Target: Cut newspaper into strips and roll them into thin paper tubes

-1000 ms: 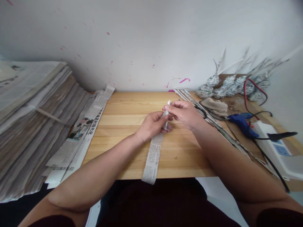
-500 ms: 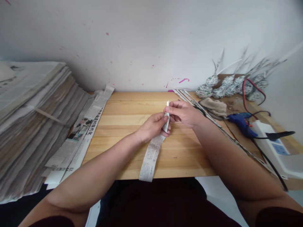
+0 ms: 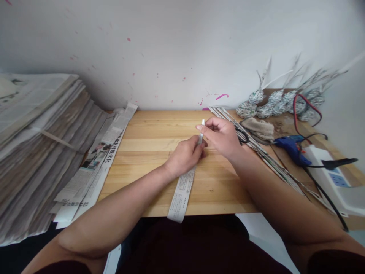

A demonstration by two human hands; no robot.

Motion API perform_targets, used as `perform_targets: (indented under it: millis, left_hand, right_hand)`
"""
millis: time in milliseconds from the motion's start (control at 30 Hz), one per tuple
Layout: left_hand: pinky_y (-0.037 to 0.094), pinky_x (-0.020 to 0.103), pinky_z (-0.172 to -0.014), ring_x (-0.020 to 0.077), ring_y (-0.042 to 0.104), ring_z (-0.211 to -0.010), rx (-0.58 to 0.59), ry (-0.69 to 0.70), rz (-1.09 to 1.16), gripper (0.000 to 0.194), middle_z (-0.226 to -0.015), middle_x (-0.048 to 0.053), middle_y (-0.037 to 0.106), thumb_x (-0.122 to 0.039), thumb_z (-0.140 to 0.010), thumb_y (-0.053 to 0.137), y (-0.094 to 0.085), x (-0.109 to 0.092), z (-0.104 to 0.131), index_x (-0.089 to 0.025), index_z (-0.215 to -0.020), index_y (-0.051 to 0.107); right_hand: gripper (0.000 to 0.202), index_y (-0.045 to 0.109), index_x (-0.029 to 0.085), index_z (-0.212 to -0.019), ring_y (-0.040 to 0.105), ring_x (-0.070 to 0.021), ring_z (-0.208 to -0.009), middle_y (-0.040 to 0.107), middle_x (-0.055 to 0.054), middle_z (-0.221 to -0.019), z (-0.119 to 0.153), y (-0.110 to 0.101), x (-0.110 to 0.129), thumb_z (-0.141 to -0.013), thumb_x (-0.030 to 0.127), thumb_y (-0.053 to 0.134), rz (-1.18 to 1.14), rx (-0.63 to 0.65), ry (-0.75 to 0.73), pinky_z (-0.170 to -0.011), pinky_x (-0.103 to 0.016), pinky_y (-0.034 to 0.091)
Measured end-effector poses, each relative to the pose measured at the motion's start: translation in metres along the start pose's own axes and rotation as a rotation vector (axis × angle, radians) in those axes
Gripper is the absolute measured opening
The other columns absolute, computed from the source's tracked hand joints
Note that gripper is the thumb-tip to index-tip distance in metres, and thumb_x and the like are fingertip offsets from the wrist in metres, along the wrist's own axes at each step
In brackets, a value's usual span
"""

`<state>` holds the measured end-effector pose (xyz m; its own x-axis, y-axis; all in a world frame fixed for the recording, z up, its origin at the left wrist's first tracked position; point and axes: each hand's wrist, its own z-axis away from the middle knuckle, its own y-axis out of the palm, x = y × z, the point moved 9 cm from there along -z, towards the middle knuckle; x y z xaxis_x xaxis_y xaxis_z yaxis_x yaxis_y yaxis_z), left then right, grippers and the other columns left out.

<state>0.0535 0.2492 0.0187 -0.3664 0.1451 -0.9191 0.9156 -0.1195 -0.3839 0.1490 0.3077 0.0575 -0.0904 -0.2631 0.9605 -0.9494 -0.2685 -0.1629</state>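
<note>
Strip (image 3: pixel 181 196) of newsprint is held above the table (image 3: pixel 151 131), its tail hung past the near edge; print too small to read. Its narrow upper end is clamped in the left hand (image 3: pixel 186 154), pinched by the right hand (image 3: pixel 221 135). On newspaper (image 3: pixel 106 165), leftward: "现代化".

It's matt printed paper on the strip (image 3: pixel 181 195), smooth grained wood across the desk (image 3: pixel 148 135), rough cloth for that rag (image 3: pixel 259 128), plastic on the glue gun (image 3: pixel 290 149)!

Soft, diffuse light leaves faint shadows on the tabletop (image 3: pixel 148 133); edges stretch; print on the paper strip (image 3: pixel 181 194) seems blurred.
</note>
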Motion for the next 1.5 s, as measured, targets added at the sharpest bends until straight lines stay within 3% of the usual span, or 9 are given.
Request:
perform_targets:
  millis: [200,367,467,633,867,1033,1200,1367,1500]
  left_hand:
    - [0.057,0.028,-0.067,0.0145,0.067,-0.074,0.092,-0.187,0.461,0.022,-0.081,0.006,0.069,-0.031,-0.097,0.051,0.011,0.01,0.0,-0.013,-0.096,0.063]
    - [0.057,0.029,-0.076,0.0139,0.07,-0.076,0.185,-0.307,0.736,0.022,-0.08,0.009,0.072,-0.024,-0.097,0.052,0.026,0.011,0.004,-0.008,-0.095,0.067]
    - [0.057,0.029,-0.075,0.0136,0.07,-0.073,0.156,-0.337,0.75,0.021,-0.076,0.008,0.072,-0.023,-0.097,0.053,0.026,0.017,0.003,-0.008,-0.096,0.068]
    - [0.056,0.025,-0.068,0.0124,0.069,-0.07,0.078,-0.326,0.656,0.021,-0.077,0.008,0.073,-0.023,-0.097,0.054,0.016,0.023,-0.002,-0.009,-0.093,0.069]
    - [0.056,0.024,-0.062,0.0124,0.067,-0.064,0.008,-0.338,0.4,0.022,-0.071,0.007,0.071,-0.026,-0.097,0.055,0.007,0.019,0.0,-0.011,-0.09,0.069]
    - [0.053,0.022,-0.057,0.0112,0.064,-0.058,0.002,-0.28,0.304,0.022,-0.066,0.005,0.069,-0.028,-0.095,0.057,0.002,0.014,0.0,-0.012,-0.086,0.069]
    - [0.051,0.02,-0.052,0.0107,0.064,-0.055,0.126,-0.322,0.467,0.025,-0.063,0.003,0.067,-0.032,-0.097,0.054,0.003,0.016,-0.001,-0.012,-0.09,0.068]
    - [0.048,0.018,-0.046,0.0116,0.066,-0.053,0.354,-0.308,0.687,0.029,-0.064,0.002,0.066,-0.038,-0.095,0.057,0.009,0.006,0.003,-0.012,-0.092,0.069]
    - [0.051,0.02,-0.048,0.0127,0.068,-0.057,0.42,-0.324,0.732,0.031,-0.068,0.003,0.068,-0.042,-0.093,0.061,0.013,0.002,0.007,-0.012,-0.097,0.069]
  right_hand:
    - [0.039,0.062,0.019,-0.069,0.047,-0.0085,-0.045,0.055,0.004,-0.055,0.003,0.016,-0.011,-0.072,0.052,0.081,-0.129,0.271,0.17,-0.043,-0.024,0.034]
    - [0.045,0.064,0.018,-0.069,0.039,-0.0062,-0.045,0.048,0.006,-0.053,-0.004,0.0,-0.02,-0.062,0.056,0.087,-0.22,0.097,0.219,-0.039,-0.022,0.024]
    - [0.047,0.064,0.018,-0.068,0.04,-0.0068,-0.047,0.05,0.004,-0.056,-0.005,-0.002,-0.017,-0.067,0.061,0.082,-0.184,0.087,0.19,-0.04,-0.022,0.024]
    - [0.039,0.067,0.016,-0.071,0.052,-0.0106,-0.056,0.06,0.0,-0.061,0.0,0.008,-0.013,-0.07,0.052,0.082,0.046,0.212,0.126,-0.051,-0.024,0.04]
    - [0.032,0.061,0.017,-0.063,0.044,-0.0087,-0.049,0.05,0.004,-0.052,-0.004,-0.005,-0.015,-0.081,0.042,0.072,0.21,0.051,0.06,-0.047,-0.025,0.03]
    - [0.037,0.062,0.017,-0.062,0.04,-0.008,-0.048,0.048,0.004,-0.051,-0.006,-0.011,-0.011,-0.082,0.046,0.072,0.18,0.008,0.019,-0.048,-0.026,0.028]
    - [0.038,0.067,0.017,-0.071,0.042,-0.0078,-0.048,0.05,0.004,-0.056,-0.01,-0.021,-0.007,-0.078,0.054,0.076,-0.066,0.002,0.085,-0.044,-0.024,0.027]
    - [0.038,0.075,0.019,-0.093,0.05,-0.0088,-0.056,0.057,0.002,-0.07,-0.006,-0.004,-0.019,-0.073,0.051,0.082,-0.355,0.329,0.298,-0.044,-0.021,0.031]
    - [0.038,0.075,0.019,-0.084,0.05,-0.0084,-0.056,0.055,0.002,-0.065,-0.007,-0.007,-0.023,-0.066,0.05,0.087,-0.383,0.284,0.298,-0.044,-0.02,0.029]
